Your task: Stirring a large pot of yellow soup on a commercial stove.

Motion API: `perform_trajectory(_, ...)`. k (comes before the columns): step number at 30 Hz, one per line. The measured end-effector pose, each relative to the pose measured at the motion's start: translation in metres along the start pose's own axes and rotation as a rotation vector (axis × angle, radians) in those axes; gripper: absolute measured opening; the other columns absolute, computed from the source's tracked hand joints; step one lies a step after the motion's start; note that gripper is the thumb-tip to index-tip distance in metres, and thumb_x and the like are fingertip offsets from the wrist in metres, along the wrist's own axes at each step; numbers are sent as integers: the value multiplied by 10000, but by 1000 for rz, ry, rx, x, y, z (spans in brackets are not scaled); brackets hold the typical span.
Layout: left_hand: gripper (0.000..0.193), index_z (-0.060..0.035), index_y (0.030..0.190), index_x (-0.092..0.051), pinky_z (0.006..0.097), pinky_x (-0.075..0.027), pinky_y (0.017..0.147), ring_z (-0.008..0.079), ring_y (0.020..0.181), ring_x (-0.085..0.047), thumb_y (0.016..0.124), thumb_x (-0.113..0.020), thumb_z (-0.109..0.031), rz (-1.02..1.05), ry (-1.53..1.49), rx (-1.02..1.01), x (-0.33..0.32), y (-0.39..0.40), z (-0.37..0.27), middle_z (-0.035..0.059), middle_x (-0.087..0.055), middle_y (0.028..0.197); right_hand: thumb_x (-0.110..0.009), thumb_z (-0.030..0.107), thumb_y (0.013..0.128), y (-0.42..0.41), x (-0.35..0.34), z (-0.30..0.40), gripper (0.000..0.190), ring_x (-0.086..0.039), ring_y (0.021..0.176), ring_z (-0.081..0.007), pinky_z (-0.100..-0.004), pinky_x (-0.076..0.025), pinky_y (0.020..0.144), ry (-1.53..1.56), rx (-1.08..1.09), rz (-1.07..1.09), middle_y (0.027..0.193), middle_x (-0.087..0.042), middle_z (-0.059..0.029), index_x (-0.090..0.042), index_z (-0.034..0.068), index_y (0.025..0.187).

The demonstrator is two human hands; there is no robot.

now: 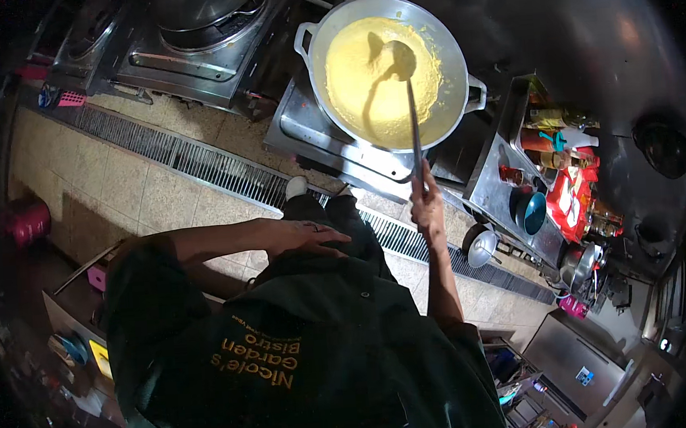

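A large two-handled metal wok [450,45] stands on a stainless steel stove [313,123] in front of me. Thick yellow food [356,64] covers much of its inside. My right hand [427,208] grips the long handle of a metal ladle [413,113], whose round bowl rests at the yellow food and casts a shadow on it. My left hand [309,238] lies against the front of my dark clothing, fingers spread, with nothing seen in it.
Another burner at the upper left bears a covered metal pan [203,6]. To the right, a steel shelf [498,173] holds bottles, a teal bowl [531,213] and red packaging [566,204]. A metal drain grate [196,158] crosses the tiled floor; a pink container [26,221] stands far left.
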State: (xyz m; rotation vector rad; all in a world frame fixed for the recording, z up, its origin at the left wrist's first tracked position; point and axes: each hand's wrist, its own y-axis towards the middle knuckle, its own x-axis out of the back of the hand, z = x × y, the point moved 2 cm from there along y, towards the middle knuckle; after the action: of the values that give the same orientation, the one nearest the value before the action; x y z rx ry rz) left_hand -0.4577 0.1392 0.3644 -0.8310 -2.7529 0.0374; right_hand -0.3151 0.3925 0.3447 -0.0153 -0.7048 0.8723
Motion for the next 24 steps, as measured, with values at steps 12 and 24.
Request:
perform_trajectory(12, 1170, -238, 1356, -191, 426, -274, 1006, 334, 1270, -223, 364, -797, -104, -33, 248, -27, -6, 14, -7, 104, -100, 1415, -453, 201, 862, 69, 29, -14, 445, -620, 786, -323, -367, -473, 650, -308, 238, -108, 916, -593, -222, -362, 140, 1294)
perform_trajectory(24, 1157, -247, 1357, -185, 424, -288, 1000, 316, 1285, -200, 384, -785, -76, -120, 173, -67, -16, 17, -3, 101, -103, 1419, -480, 123, 849, 26, 72, 13, 459, -615, 745, -361, -384, -471, 582, -589, 279, 37, 963, -561, -254, -376, 183, 1292)
